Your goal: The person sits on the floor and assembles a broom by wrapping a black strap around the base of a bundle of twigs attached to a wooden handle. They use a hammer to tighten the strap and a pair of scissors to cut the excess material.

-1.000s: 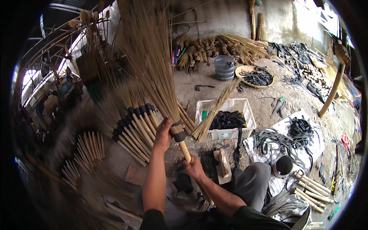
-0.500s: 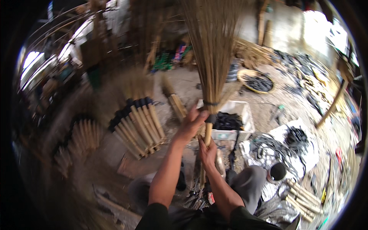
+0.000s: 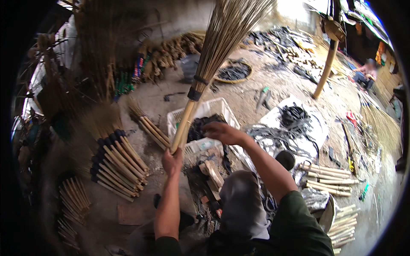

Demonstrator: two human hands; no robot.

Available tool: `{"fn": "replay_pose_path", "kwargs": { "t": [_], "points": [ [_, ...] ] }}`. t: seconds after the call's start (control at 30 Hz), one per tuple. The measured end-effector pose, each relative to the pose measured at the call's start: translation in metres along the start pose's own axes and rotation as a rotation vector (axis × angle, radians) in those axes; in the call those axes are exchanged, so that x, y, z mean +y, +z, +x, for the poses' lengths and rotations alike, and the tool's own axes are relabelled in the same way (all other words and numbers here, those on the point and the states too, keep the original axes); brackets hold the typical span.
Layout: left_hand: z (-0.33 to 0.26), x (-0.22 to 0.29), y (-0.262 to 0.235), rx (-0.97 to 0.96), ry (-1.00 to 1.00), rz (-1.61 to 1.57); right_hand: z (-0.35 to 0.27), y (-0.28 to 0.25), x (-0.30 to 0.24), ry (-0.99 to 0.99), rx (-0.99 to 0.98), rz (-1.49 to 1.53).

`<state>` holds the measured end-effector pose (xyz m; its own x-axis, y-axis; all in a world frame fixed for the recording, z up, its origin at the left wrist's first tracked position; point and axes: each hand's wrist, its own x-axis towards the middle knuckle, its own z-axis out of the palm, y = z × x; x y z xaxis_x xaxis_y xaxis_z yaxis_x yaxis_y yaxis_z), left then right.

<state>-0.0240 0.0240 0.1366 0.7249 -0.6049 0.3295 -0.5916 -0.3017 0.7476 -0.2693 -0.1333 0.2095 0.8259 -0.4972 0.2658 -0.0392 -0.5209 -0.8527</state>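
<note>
My left hand (image 3: 172,162) is closed around the lower end of a bamboo handle on a stick broom (image 3: 183,121). The broom leans up and to the right, its long thin bristles fanning out at the top. Black rubber bands wrap it where bristles meet handle. My right hand (image 3: 224,133) is off the broom, stretched over a white plastic crate (image 3: 230,117). Its fingers look loosely extended beside black rubber strips (image 3: 197,129) in the crate, and nothing shows in them.
Bundled brooms with bamboo handles (image 3: 121,164) lie on the left. Beyond the crate stands a round basket of black pieces (image 3: 234,72). Rubber strips (image 3: 294,117) cover a white sheet on the right, near cut bamboo lengths (image 3: 326,181). A wooden post (image 3: 326,70) and a seated person (image 3: 366,74) are farther off.
My right hand has left the broom handle and moved right, over the crate. My left hand has gone from the banded neck to the handle's lower end. The broom now tilts right; the view has shifted.
</note>
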Motion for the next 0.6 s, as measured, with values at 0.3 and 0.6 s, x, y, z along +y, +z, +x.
{"fn": "replay_pose_path", "kwargs": {
  "t": [0.3,0.6],
  "points": [
    [-0.053,-0.078,0.058,-0.650,-0.071,0.300,-0.268,0.105,0.157,1.020,0.804,0.403],
    [-0.107,-0.174,0.093,-1.012,-0.179,0.347,-0.206,0.161,0.222,0.926,0.541,-0.058]
  ]
}}
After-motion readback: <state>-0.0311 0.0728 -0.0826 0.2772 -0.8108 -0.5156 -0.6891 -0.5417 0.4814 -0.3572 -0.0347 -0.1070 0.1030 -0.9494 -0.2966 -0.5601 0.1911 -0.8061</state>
